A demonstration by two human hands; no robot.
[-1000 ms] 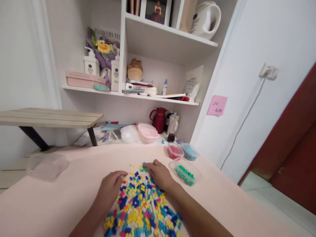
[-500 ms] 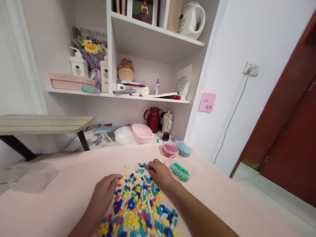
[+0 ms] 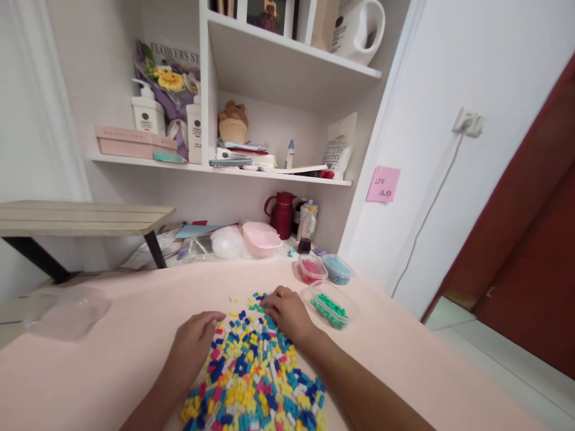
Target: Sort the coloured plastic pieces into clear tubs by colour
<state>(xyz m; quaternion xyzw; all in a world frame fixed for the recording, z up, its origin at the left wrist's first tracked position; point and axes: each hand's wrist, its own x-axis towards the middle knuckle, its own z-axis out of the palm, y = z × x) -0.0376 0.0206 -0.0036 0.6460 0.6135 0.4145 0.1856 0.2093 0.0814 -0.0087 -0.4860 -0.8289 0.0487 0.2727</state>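
A large spread of small plastic building bricks point(image 3: 251, 371) in blue, yellow, teal, white and pink covers the table in front of me. My left hand point(image 3: 195, 338) rests at the pile's upper left edge, its fingers stretched out and holding nothing visible. At the upper right edge, my right hand point(image 3: 290, 314) bends its fingers down together onto a few green bricks point(image 3: 256, 308). Whatever lies under those fingertips is hidden. Just right of this hand stands a clear plastic tub with green bricks point(image 3: 330, 308) inside.
Behind it are a tub of red pieces point(image 3: 312, 269) and a tub of light blue pieces point(image 3: 338, 269). A clear lid or tray point(image 3: 67, 311) lies at the left on the pink tabletop point(image 3: 135, 317). A pink bowl point(image 3: 262, 238) and a red jug point(image 3: 281, 215) stand farther back.
My right fingertips have shifted slightly left and onto the green bricks. My left hand has stayed by the pile's edge. The whole view has moved a little.
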